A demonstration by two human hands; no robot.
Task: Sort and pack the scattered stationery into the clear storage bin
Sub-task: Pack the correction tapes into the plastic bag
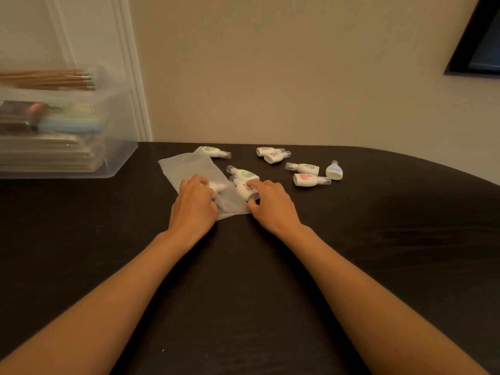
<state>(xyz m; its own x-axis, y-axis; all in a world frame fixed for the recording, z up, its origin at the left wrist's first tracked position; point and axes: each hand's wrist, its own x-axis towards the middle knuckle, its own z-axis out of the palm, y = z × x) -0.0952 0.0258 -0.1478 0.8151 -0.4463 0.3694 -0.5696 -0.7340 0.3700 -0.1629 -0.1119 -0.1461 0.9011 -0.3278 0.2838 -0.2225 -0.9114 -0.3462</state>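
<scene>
Left hand (193, 201): curled round a bagged dispenser (217, 186), white, inside the translucent bag (189, 166).
Right hand (273, 204): thumb and forefinger pinch a correction tape dispenser (244, 189) at the bag's right edge.
Loose dispensers (308, 180): seven, scattered beyond on the dark desk (243, 266).
Clear storage bin (119, 147): far left of the desk, part-filled, pencils (54, 78) on top.

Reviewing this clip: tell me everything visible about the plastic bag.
The bag is thin, frosted, translucent film, lightly creased, lying flat and diagonal on the dark table. The left hand grips it over a white item showing through. The right hand pinches a white bottle at its near right edge. A green-labelled bottle lies at its far corner.
</scene>
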